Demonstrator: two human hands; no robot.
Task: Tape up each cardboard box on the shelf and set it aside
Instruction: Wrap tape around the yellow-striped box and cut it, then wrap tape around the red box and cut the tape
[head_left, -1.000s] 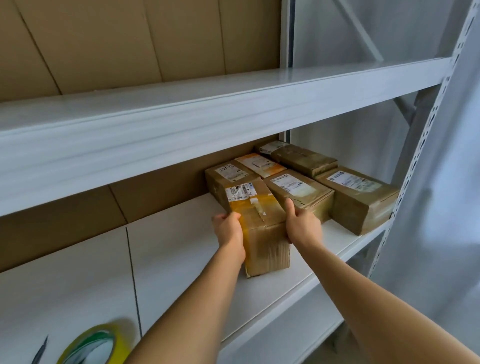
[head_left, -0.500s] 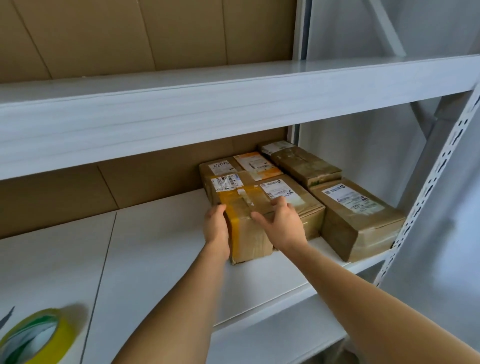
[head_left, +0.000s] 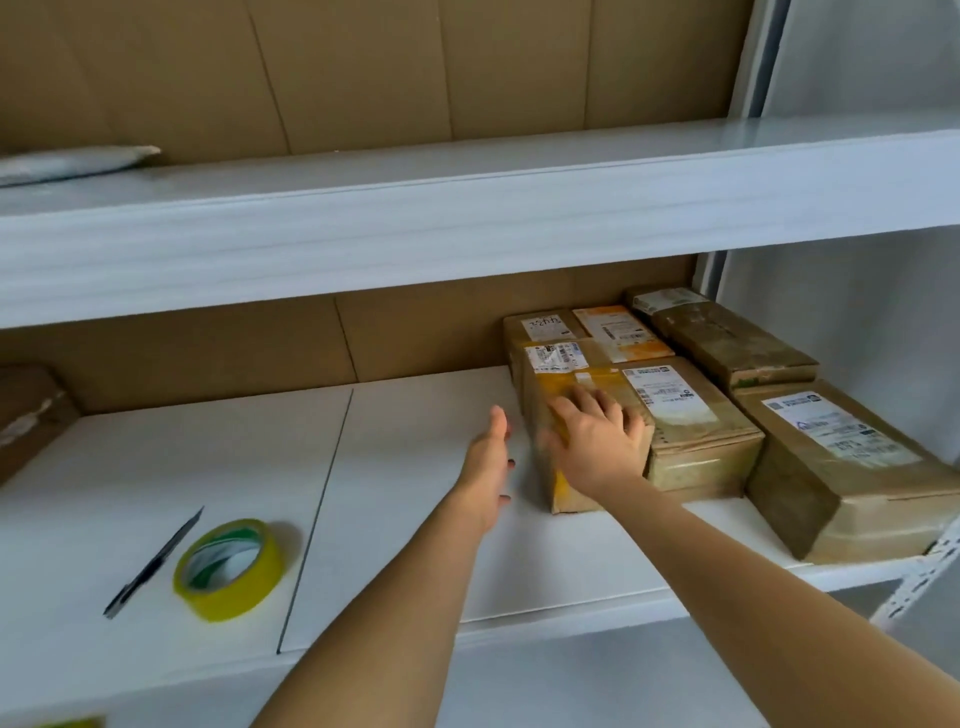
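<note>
A cardboard box (head_left: 558, 382) with yellow tape and a white label stands on the white shelf (head_left: 415, 467), at the left end of a row of boxes. My right hand (head_left: 597, 441) lies flat on its top and front edge with the fingers spread. My left hand (head_left: 488, 462) hovers open just left of the box, apart from it, fingers straight. A yellow tape roll (head_left: 228, 569) lies on the shelf at the front left, with a black cutter (head_left: 153, 564) beside it.
Several taped boxes fill the shelf's right end, among them one beside the yellow-taped box (head_left: 691, 415) and a large one (head_left: 841, 467) at the far right. Another brown box (head_left: 26, 415) sits at the far left. The upper shelf (head_left: 467, 218) overhangs.
My left hand has let go of the box's left side and drawn away to the left. My right hand has slid over the box top. The view has swung left, showing the tape roll and cutter.
</note>
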